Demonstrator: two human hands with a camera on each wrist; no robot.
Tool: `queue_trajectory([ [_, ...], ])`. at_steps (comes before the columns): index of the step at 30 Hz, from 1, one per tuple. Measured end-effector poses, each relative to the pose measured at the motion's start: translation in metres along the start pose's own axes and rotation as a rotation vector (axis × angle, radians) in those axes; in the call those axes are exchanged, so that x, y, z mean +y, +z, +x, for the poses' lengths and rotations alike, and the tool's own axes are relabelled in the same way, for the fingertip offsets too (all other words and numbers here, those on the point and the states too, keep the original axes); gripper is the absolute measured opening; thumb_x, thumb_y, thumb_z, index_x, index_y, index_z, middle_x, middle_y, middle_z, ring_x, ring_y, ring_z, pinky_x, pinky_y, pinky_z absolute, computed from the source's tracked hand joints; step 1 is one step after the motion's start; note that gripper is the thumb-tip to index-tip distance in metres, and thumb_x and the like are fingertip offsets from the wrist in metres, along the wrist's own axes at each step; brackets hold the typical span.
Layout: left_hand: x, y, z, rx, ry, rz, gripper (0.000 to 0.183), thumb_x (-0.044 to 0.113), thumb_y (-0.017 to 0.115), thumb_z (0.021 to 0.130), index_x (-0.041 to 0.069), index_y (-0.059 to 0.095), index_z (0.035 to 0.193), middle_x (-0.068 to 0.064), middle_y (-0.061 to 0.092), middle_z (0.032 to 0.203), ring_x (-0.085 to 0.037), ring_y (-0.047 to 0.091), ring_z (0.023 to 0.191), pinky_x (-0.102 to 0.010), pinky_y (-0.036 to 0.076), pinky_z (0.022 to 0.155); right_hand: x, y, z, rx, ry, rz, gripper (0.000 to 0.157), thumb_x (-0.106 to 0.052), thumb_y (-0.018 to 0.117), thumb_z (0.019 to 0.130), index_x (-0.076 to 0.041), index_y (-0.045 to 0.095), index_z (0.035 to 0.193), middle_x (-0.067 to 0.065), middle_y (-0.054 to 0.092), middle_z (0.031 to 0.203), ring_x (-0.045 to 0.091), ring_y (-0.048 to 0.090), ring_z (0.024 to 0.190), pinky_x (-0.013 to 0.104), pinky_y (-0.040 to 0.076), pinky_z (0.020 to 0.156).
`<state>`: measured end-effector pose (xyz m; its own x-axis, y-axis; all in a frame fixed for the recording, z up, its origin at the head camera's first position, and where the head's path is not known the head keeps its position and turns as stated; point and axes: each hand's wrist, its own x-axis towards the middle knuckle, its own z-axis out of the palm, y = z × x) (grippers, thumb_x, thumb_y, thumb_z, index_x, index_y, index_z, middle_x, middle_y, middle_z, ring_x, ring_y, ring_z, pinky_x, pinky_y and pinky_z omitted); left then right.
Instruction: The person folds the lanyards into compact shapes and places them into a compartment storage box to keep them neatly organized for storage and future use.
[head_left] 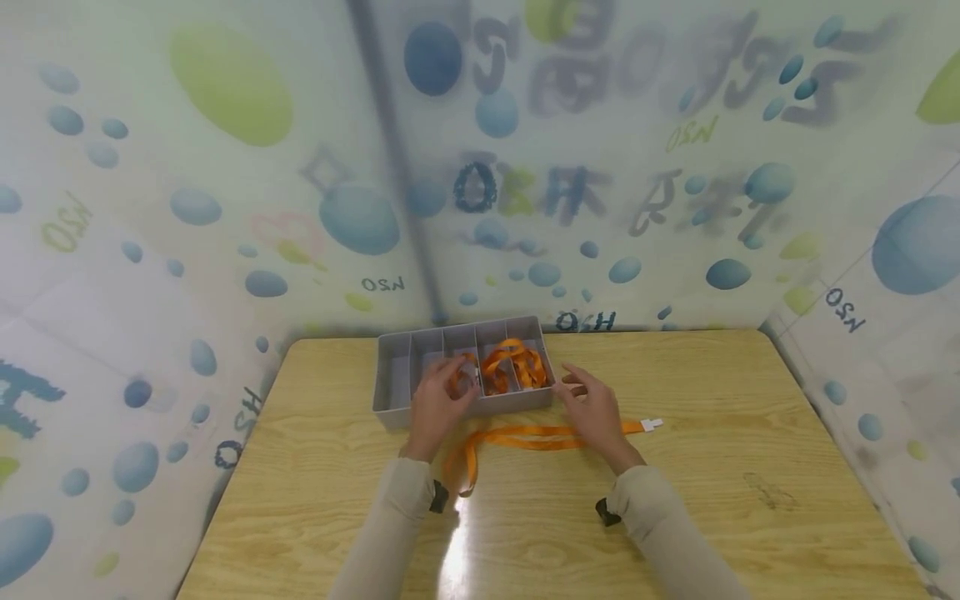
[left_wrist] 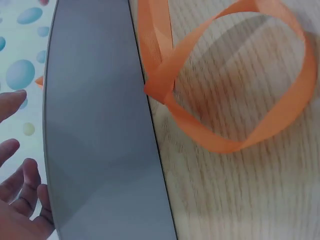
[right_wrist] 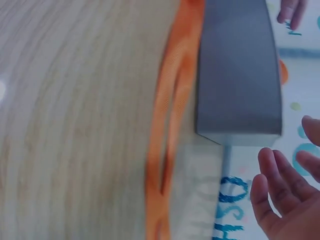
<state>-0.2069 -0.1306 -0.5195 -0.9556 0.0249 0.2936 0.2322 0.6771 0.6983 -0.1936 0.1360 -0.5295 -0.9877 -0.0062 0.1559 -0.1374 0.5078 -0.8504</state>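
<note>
A grey divided tray (head_left: 465,407) stands at the back of the table, orange lanyards (head_left: 528,371) coiled in its right compartments. My left hand (head_left: 438,404) hangs over the tray's front edge, beside another orange loop in the middle compartment; its fingers are loosely bent and apart, and nothing shows between them in the left wrist view. By the front right corner is my right hand (head_left: 592,408), fingers relaxed and holding nothing. A loose orange lanyard (head_left: 517,435) lies on the table in front of the tray, passing under my right wrist to a white clip (head_left: 651,425).
The wooden table (head_left: 750,467) has light walls with blue and green dots (head_left: 360,218) behind it and at both sides. The two left tray compartments (head_left: 393,379) hold no lanyard that shows. A glare streak lies on the tabletop near the front.
</note>
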Motion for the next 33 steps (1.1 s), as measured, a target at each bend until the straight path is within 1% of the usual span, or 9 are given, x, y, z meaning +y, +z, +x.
queue_trajectory([
  [3, 0.002, 0.001, -0.003, -0.006, 0.016, -0.030, 0.054, 0.021, 0.084, 0.081, 0.013, 0.065, 0.132, -0.010, 0.060, 0.131, -0.027, 0.066, 0.079, -0.043, 0.054, 0.072, -0.002, -0.009, -0.001, 0.013, -0.035, 0.020, 0.043, -0.021, 0.068, 0.096, -0.006, 0.060, 0.136, 0.018, 0.068, 0.115, 0.030, 0.067, 0.095, 0.042, 0.057, 0.075],
  [5, 0.004, 0.002, -0.005, -0.004, 0.036, -0.040, 0.054, 0.020, 0.084, 0.081, 0.012, 0.066, 0.132, -0.010, 0.060, 0.131, -0.028, 0.066, 0.077, -0.041, 0.053, 0.068, -0.003, -0.015, -0.002, 0.026, -0.081, -0.005, 0.042, -0.019, 0.069, 0.096, -0.004, 0.061, 0.134, 0.020, 0.068, 0.114, 0.031, 0.067, 0.094, 0.042, 0.057, 0.074],
  [8, 0.008, 0.003, -0.008, 0.005, 0.076, -0.031, 0.055, 0.020, 0.084, 0.080, 0.010, 0.066, 0.131, -0.013, 0.060, 0.133, -0.031, 0.067, 0.085, -0.043, 0.054, 0.072, -0.004, -0.022, -0.004, 0.036, -0.134, -0.043, 0.041, -0.019, 0.070, 0.095, -0.004, 0.062, 0.133, 0.019, 0.068, 0.114, 0.029, 0.067, 0.093, 0.040, 0.055, 0.073],
  [13, 0.015, 0.006, -0.015, -0.006, 0.143, -0.010, 0.051, 0.019, 0.084, 0.080, 0.004, 0.067, 0.126, -0.016, 0.060, 0.133, -0.034, 0.066, 0.091, -0.046, 0.054, 0.078, -0.006, -0.027, -0.009, 0.021, -0.175, -0.091, 0.041, -0.019, 0.071, 0.094, -0.005, 0.063, 0.132, 0.012, 0.069, 0.117, 0.024, 0.066, 0.092, 0.039, 0.052, 0.072],
  [17, 0.023, 0.009, -0.020, -0.027, 0.209, 0.015, 0.050, 0.024, 0.084, 0.081, 0.007, 0.068, 0.125, -0.015, 0.062, 0.130, -0.033, 0.064, 0.102, -0.050, 0.052, 0.087, -0.007, -0.028, -0.013, 0.009, -0.192, -0.134, 0.040, -0.017, 0.072, 0.093, -0.005, 0.065, 0.130, 0.012, 0.070, 0.116, 0.024, 0.066, 0.091, 0.042, 0.052, 0.073],
  [20, 0.027, 0.012, -0.025, -0.078, 0.244, -0.008, 0.050, 0.026, 0.083, 0.082, 0.007, 0.068, 0.126, -0.014, 0.063, 0.128, -0.034, 0.062, 0.112, -0.051, 0.050, 0.093, -0.004, -0.029, -0.018, -0.022, -0.190, -0.153, 0.039, -0.017, 0.072, 0.093, -0.005, 0.065, 0.129, 0.014, 0.070, 0.114, 0.025, 0.066, 0.091, 0.043, 0.052, 0.074],
  [22, 0.029, 0.014, -0.028, -0.129, 0.248, -0.017, 0.051, 0.028, 0.082, 0.083, 0.008, 0.067, 0.127, -0.013, 0.064, 0.128, -0.033, 0.060, 0.116, -0.050, 0.049, 0.096, -0.001, -0.028, -0.020, -0.053, -0.184, -0.157, 0.040, -0.018, 0.072, 0.093, -0.004, 0.064, 0.130, 0.015, 0.070, 0.114, 0.025, 0.066, 0.093, 0.044, 0.053, 0.076],
  [28, 0.025, 0.024, -0.034, -0.276, 0.253, -0.038, 0.049, 0.025, 0.081, 0.085, 0.007, 0.066, 0.128, -0.011, 0.066, 0.127, -0.028, 0.067, 0.102, -0.043, 0.053, 0.091, 0.011, -0.026, -0.025, -0.142, -0.189, -0.177, 0.042, -0.018, 0.074, 0.091, -0.003, 0.064, 0.129, 0.014, 0.069, 0.113, 0.025, 0.065, 0.095, 0.046, 0.053, 0.079],
  [33, 0.021, 0.029, -0.037, -0.334, 0.224, -0.043, 0.047, 0.027, 0.080, 0.086, 0.008, 0.066, 0.127, -0.008, 0.067, 0.126, -0.024, 0.067, 0.095, -0.037, 0.053, 0.087, 0.018, -0.024, -0.028, -0.175, -0.213, -0.230, 0.043, -0.016, 0.077, 0.088, -0.002, 0.066, 0.127, 0.012, 0.070, 0.111, 0.024, 0.066, 0.094, 0.045, 0.054, 0.078],
])
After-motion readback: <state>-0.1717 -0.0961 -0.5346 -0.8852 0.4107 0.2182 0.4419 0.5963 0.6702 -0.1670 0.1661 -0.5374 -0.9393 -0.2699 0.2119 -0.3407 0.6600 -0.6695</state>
